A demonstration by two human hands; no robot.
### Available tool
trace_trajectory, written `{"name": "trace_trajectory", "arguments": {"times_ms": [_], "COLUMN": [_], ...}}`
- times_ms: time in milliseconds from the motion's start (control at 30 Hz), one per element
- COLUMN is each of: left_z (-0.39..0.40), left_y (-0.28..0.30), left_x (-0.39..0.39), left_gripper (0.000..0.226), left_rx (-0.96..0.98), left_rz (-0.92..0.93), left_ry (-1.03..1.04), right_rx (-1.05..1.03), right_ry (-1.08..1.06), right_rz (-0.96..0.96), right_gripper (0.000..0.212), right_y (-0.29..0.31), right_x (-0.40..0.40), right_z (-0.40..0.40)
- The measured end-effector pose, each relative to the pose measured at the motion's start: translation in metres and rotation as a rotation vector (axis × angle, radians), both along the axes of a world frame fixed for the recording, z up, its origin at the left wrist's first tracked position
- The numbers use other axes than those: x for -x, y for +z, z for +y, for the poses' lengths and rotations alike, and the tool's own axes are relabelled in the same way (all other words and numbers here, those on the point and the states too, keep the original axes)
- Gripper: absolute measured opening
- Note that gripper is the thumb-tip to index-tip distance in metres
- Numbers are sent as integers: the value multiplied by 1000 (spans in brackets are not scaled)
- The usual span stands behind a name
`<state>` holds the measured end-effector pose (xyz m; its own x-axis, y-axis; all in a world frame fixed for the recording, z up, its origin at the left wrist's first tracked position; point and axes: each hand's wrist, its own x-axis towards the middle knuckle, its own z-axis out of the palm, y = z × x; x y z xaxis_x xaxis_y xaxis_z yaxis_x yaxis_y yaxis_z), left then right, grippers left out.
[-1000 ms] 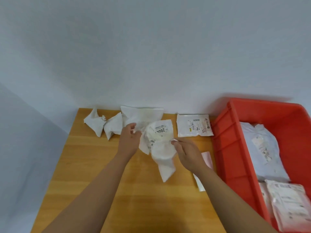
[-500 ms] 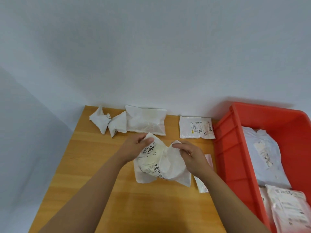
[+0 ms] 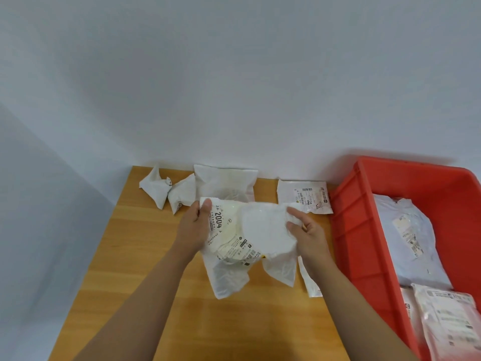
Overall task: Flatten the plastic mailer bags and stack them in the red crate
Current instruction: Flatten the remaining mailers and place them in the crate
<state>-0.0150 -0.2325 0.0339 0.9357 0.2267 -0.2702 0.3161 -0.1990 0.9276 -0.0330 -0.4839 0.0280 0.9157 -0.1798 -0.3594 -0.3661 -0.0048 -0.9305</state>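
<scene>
While held above the wooden table (image 3: 145, 256), the crumpled white plastic mailer bag (image 3: 250, 241) is pinched at its upper corners by left hand (image 3: 194, 227) and right hand (image 3: 308, 234). Flattened bags (image 3: 406, 230) lie in the red plastic crate (image 3: 348, 230) just beside it.

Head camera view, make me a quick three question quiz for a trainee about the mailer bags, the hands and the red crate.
1. True or false: the left hand and right hand both grip the crumpled mailer with the 2004 label.
2. Multiple choice: where does the red crate stand? A) at the wooden table's left edge B) to the right of the held mailer C) on the floor
3. Fill in: the two twisted white bags lie at the table's far ____ corner.

Key: 1 true; 2 B; 3 left.
</scene>
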Motion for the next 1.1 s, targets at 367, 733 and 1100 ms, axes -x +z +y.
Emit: {"name": "trace_trajectory", "arguments": {"times_ms": [367,733,1100], "left_z": [7,4,3], "left_y": [-10,-37,-35], "left_x": [13,6,10], "left_gripper": [36,35,25], "left_rx": [346,312,234], "left_rz": [232,218,84], "left_ry": [-214,175,251], "right_rx": [-374,-416,-170], "right_ry": [-271,-124,146], "right_rz": [109,243,507], "right_gripper": [39,63,20], "right_y": [10,-5,-11], "right_x": [-5,8,12], "right_z": [-1,34,34]}}
